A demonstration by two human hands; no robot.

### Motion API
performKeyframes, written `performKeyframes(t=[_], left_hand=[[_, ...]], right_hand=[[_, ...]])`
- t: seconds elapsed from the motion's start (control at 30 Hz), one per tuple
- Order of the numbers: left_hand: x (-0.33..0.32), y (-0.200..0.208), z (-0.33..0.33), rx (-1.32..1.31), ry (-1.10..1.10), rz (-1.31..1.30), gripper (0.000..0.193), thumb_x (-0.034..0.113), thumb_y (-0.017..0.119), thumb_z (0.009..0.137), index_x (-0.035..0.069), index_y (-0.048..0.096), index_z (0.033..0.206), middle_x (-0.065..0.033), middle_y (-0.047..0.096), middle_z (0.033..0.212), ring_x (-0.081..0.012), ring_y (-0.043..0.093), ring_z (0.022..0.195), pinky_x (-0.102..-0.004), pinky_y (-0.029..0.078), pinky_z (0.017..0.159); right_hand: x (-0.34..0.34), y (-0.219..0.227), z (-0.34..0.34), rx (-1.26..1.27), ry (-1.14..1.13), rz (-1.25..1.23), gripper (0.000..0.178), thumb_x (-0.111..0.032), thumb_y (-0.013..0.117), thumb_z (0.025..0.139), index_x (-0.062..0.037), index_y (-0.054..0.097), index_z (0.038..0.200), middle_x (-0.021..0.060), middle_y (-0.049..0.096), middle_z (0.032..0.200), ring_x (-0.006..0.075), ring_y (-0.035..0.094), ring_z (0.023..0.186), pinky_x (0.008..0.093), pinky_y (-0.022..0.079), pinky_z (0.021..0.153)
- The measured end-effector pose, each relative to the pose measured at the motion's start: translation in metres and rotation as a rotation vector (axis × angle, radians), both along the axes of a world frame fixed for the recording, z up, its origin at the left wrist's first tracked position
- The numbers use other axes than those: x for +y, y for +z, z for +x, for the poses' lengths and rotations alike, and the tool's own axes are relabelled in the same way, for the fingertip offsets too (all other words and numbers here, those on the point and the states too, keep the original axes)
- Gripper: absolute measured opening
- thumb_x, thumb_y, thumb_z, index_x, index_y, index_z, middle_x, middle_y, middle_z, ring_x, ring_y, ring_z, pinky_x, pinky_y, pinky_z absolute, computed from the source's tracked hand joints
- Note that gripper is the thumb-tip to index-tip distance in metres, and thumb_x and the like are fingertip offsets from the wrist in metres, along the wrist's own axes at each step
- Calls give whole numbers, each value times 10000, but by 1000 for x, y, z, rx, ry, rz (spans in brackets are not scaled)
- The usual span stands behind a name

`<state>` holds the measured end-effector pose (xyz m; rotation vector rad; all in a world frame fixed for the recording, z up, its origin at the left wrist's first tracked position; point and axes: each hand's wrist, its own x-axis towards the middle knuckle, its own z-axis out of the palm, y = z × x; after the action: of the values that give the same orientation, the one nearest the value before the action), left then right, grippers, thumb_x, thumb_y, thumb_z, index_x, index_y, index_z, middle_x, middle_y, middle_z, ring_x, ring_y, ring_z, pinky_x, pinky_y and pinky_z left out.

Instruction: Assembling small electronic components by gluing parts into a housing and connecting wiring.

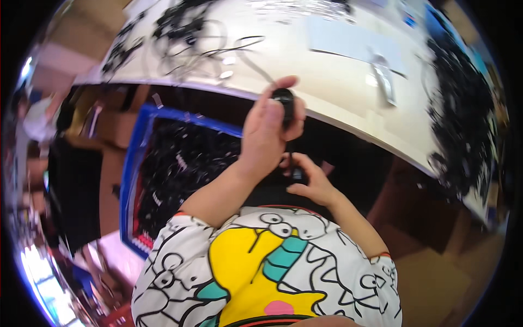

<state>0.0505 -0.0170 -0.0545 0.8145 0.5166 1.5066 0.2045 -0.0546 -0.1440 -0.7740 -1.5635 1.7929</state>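
Just in front of the table's near edge, my left hand (264,128) is closed round a black rounded plug-like piece (283,101). Its exact kind does not show. A thin dark cable (261,71) runs from the top of this hand back over the table. Below it and nearer my body, my right hand (317,182) pinches a small black piece (298,175) between thumb and fingers. A short dark line, apparently cable, links the two pieces. Part of each piece is hidden by the fingers.
A blue-rimmed bin (129,185) full of black cables or parts stands below the table at my left. On the white table (338,114) lie tangled black cables (185,32), a pale sheet (343,41), a shiny silvery item (384,79) and a black heap (463,103) at right.
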Motion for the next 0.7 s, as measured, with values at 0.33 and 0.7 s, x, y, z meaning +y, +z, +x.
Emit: performKeyframes(t=[0.33, 0.7], left_hand=[[-8, 33, -37, 25, 190, 167, 558, 477, 460, 839, 68, 356, 1205, -37, 455, 824, -97, 346, 541, -248, 302, 532], [-20, 81, -50, 74, 283, 349, 549, 471, 453, 845, 80, 357, 1218, -27, 450, 808, -91, 337, 540, -230, 287, 520]], right_hand=[[21, -45, 20, -709, 121, 189, 255, -232, 444, 866, -87, 578, 1027, 103, 618, 833, 225, 596, 726, 296, 450, 661], [26, -94, 39, -1176, 99, 472, 237, -194, 436, 828, -47, 610, 895, 202, 594, 855, 358, 575, 822, 433, 457, 716]])
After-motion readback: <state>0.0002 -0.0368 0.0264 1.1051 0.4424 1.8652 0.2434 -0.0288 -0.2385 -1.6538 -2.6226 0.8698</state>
